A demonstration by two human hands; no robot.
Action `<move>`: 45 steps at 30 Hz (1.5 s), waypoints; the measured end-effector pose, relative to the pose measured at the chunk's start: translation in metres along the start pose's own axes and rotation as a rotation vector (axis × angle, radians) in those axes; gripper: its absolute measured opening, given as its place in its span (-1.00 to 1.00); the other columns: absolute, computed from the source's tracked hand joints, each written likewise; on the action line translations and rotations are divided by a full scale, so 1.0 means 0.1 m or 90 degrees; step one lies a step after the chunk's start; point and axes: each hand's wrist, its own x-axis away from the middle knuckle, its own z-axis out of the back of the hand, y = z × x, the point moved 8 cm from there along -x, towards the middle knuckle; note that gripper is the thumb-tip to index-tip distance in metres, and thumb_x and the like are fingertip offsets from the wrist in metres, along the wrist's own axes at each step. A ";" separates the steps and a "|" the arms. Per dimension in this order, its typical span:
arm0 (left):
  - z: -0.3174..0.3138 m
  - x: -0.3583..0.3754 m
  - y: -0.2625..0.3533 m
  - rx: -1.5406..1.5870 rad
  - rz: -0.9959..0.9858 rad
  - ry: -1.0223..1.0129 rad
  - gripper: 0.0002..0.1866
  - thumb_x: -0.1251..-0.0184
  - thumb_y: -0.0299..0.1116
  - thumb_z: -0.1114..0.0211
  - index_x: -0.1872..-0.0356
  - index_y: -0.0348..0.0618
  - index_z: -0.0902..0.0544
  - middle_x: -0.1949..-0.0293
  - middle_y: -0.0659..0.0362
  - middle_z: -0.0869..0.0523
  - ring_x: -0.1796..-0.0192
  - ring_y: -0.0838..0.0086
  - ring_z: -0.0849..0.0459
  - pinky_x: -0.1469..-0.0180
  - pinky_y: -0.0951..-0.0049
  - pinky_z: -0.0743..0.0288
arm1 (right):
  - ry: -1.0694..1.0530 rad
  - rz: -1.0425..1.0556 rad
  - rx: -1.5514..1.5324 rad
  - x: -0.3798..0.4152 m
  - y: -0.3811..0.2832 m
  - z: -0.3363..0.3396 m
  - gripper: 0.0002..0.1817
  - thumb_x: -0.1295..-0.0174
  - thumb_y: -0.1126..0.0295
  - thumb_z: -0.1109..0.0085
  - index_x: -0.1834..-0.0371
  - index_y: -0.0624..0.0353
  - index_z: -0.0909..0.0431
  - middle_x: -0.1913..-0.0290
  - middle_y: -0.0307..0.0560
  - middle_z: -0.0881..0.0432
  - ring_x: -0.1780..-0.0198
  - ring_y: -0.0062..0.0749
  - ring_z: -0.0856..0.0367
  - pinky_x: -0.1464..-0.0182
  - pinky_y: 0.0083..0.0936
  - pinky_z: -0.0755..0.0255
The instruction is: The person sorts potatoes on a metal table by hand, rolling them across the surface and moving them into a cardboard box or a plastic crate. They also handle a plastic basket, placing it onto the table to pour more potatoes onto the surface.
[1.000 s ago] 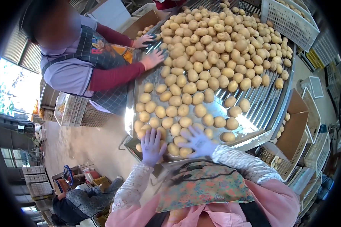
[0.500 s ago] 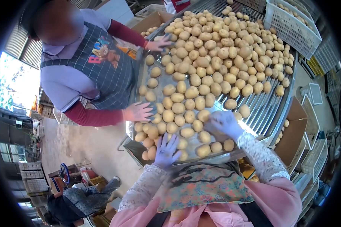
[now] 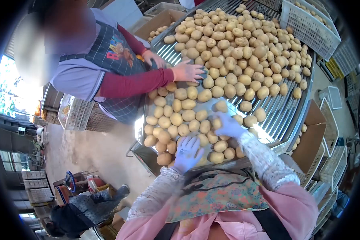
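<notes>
Potatoes (image 3: 176,119) lie loose across the near end of a metal sorting table, with a large potato pile (image 3: 244,48) farther back on its rollers. My left hand (image 3: 188,154), in a pale purple glove, rests palm down over potatoes at the near edge, fingers extended. To its right, my right hand (image 3: 229,126), gloved alike, reaches in among the potatoes with its fingers stretched out, touching a potato (image 3: 216,123) at its fingertips. Parts of the potatoes under both hands are hidden.
Across the left side stands a co-worker in a checked apron (image 3: 108,48), one hand (image 3: 188,72) on the potatoes. A white crate (image 3: 310,30) sits at the far right, a cardboard box (image 3: 312,128) beside the table. Another person (image 3: 88,212) is bent over at lower left.
My left hand has moved slightly right and up, and my right hand slightly left. Potatoes near them have bunched up. The co-worker's nearer hand has swept from the table's left edge toward the pile.
</notes>
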 end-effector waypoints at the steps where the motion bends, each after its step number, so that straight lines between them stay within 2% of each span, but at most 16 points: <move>1: 0.01 -0.05 0.01 0.010 -0.022 0.005 -0.49 -0.32 -0.16 -0.39 -0.19 -0.27 -0.61 -0.18 -0.06 -0.64 -0.27 -0.10 -0.52 -0.41 -0.10 -0.30 | 0.147 0.052 -0.238 0.23 0.22 0.12 -0.32 0.02 0.38 -0.41 -0.25 0.07 -0.39 -0.13 0.02 -0.59 -0.16 -0.08 -0.66 -0.12 -0.18 -0.58; 3: -0.05 -0.13 0.00 0.024 -0.036 0.001 -0.51 -0.32 -0.20 -0.39 -0.19 -0.26 -0.62 -0.19 -0.06 -0.64 -0.26 -0.04 -0.54 -0.40 -0.06 -0.31 | 0.307 -0.114 -0.778 0.83 1.03 0.16 -0.25 0.12 0.53 -0.39 -0.27 0.04 -0.37 -0.08 -0.14 -0.56 -0.16 -0.27 -0.62 -0.13 -0.33 -0.59; 6: -0.18 -0.45 -0.05 -0.007 -0.054 0.017 -0.51 -0.35 -0.17 -0.35 -0.20 -0.25 -0.61 -0.20 -0.06 -0.64 -0.25 -0.02 -0.55 -0.42 -0.11 -0.30 | 0.575 -0.206 -0.603 2.04 1.77 1.05 -0.45 0.02 0.55 -0.32 -0.13 0.09 -0.46 0.19 -0.23 -0.56 0.42 -0.55 -0.53 0.40 -0.64 -0.49; 7: -0.22 -0.52 -0.01 -0.049 -0.063 0.008 -0.50 -0.37 -0.15 -0.34 -0.22 -0.25 -0.60 -0.22 -0.06 -0.63 -0.25 -0.02 -0.55 -0.43 -0.12 -0.28 | 0.623 -0.116 -0.692 2.39 1.97 1.38 -0.56 -0.05 0.57 -0.28 -0.06 0.09 -0.49 0.20 -0.26 -0.55 0.40 -0.64 -0.51 0.43 -0.74 -0.41; 9: -0.29 -0.70 0.10 -0.103 -0.075 -0.033 -0.44 -0.40 -0.06 -0.30 -0.29 -0.23 -0.55 -0.27 -0.07 -0.60 -0.25 -0.02 -0.55 -0.48 -0.15 -0.21 | 0.790 -0.202 -0.322 3.17 2.13 1.92 -0.50 -0.17 0.42 -0.41 -0.21 0.11 -0.53 -0.10 -0.11 -0.57 -0.07 -0.39 -0.63 -0.11 -0.49 -0.56; 10: -0.35 -0.76 0.17 -0.098 -0.088 -0.038 -0.44 -0.40 -0.06 -0.30 -0.29 -0.23 -0.55 -0.27 -0.07 -0.60 -0.25 -0.02 -0.55 -0.48 -0.15 -0.21 | 0.666 -0.495 0.171 3.35 1.83 2.12 -0.37 -0.15 0.35 -0.47 -0.33 0.17 -0.52 -0.29 0.04 -0.54 -0.30 -0.16 -0.55 -0.38 -0.29 -0.42; 12: -0.49 -0.87 0.36 -0.099 -0.140 -0.028 -0.39 -0.40 -0.03 -0.30 -0.33 -0.21 -0.53 -0.26 -0.07 -0.60 -0.28 0.01 -0.54 -0.52 -0.12 -0.15 | 0.663 -0.467 0.296 3.40 1.72 2.09 -0.32 -0.16 0.33 -0.45 -0.38 0.22 -0.49 -0.36 0.14 -0.52 -0.36 -0.05 -0.53 -0.41 -0.22 -0.41; 14: -0.80 -0.80 0.49 -0.058 -0.135 -0.119 -0.37 -0.38 -0.02 -0.29 -0.35 -0.21 -0.52 -0.29 -0.07 -0.57 -0.35 -0.01 -0.49 -0.54 -0.13 -0.10 | 0.651 -0.340 -0.160 3.02 1.70 1.58 -0.40 -0.18 0.34 -0.41 -0.33 0.19 -0.54 -0.25 0.10 -0.58 -0.28 -0.10 -0.57 -0.34 -0.25 -0.45; 17: -0.95 -0.58 0.58 -0.032 -0.146 -0.139 -0.33 -0.42 -0.01 -0.24 -0.44 -0.18 -0.46 -0.43 -0.09 -0.44 -0.49 -0.03 -0.35 -0.55 -0.14 -0.07 | 0.409 -0.041 0.112 2.21 0.44 1.14 -0.58 -0.18 0.34 -0.30 -0.15 0.06 -0.69 0.01 0.02 -0.75 -0.03 0.00 -0.72 -0.13 -0.19 -0.58; 19: -0.65 -0.26 0.49 -0.053 -0.147 -0.145 -0.33 -0.44 -0.02 -0.20 -0.48 -0.14 -0.43 -0.45 -0.08 -0.44 -0.51 0.00 -0.34 -0.57 -0.12 -0.05 | 0.327 0.062 0.084 1.88 0.19 0.79 -0.61 -0.20 0.33 -0.28 -0.13 0.01 -0.70 0.00 0.00 -0.76 -0.03 -0.01 -0.72 -0.13 -0.18 -0.57; 26: -0.12 0.73 -0.46 -0.108 -0.041 -0.222 -0.36 -0.49 -0.08 -0.14 -0.52 -0.07 -0.40 -0.49 -0.06 -0.42 -0.57 0.01 -0.26 -0.59 -0.12 -0.01 | 0.219 0.113 0.255 0.88 -0.14 0.01 -0.40 -0.13 0.41 -0.29 -0.33 -0.14 -0.56 -0.30 -0.01 -0.56 -0.09 -0.07 -0.65 -0.09 -0.17 -0.48; 33: -0.09 0.20 0.24 0.009 -0.026 -0.059 -0.41 -0.41 -0.23 -0.24 -0.41 -0.23 -0.47 -0.39 -0.12 -0.51 -0.41 -0.04 -0.45 -0.49 -0.09 -0.22 | -0.005 -0.114 0.165 0.41 0.09 -0.17 -0.38 -0.14 0.35 -0.36 -0.33 -0.21 -0.47 -0.17 0.12 -0.48 -0.07 0.01 -0.63 -0.07 -0.12 -0.52; 38: -0.60 -0.23 0.25 -0.151 -0.081 -0.084 -0.41 -0.33 -0.31 -0.27 -0.42 0.04 -0.48 -0.35 -0.17 -0.52 -0.17 0.02 -0.62 -0.21 0.00 -0.49 | -0.046 -0.063 0.299 0.72 0.00 0.00 -0.34 -0.12 0.25 -0.40 -0.36 -0.17 -0.48 -0.15 0.01 -0.55 -0.11 0.02 -0.61 -0.07 -0.08 -0.52; 41: -1.02 -0.48 0.13 -0.264 -0.016 -0.212 -0.33 -0.30 -0.39 -0.25 -0.47 0.24 -0.40 -0.19 -0.10 -0.59 0.12 0.08 -0.69 0.10 0.05 -0.52 | 0.116 0.100 0.242 0.92 -0.10 0.11 -0.40 -0.13 0.27 -0.39 -0.31 -0.05 -0.54 -0.07 -0.07 -0.61 -0.06 -0.02 -0.62 -0.06 -0.12 -0.52; 43: -1.15 -0.67 0.05 -0.194 -0.012 -0.262 -0.34 -0.31 -0.36 -0.26 -0.48 0.21 -0.40 -0.14 -0.10 -0.59 0.11 0.06 -0.69 0.06 0.04 -0.53 | 0.328 0.047 0.124 1.10 -0.04 0.28 -0.47 -0.23 0.29 -0.36 -0.31 -0.04 -0.57 -0.10 -0.05 -0.63 -0.12 -0.05 -0.64 -0.14 -0.15 -0.52; 45: -1.14 -0.73 0.15 -0.125 -0.013 -0.320 -0.34 -0.32 -0.32 -0.27 -0.49 0.19 -0.39 -0.10 -0.09 -0.59 0.10 0.05 -0.70 0.01 0.03 -0.55 | 0.308 -0.047 -0.114 1.28 0.10 0.21 -0.49 -0.30 0.28 -0.32 -0.34 -0.02 -0.55 -0.17 -0.05 -0.62 -0.17 -0.09 -0.64 -0.21 -0.21 -0.51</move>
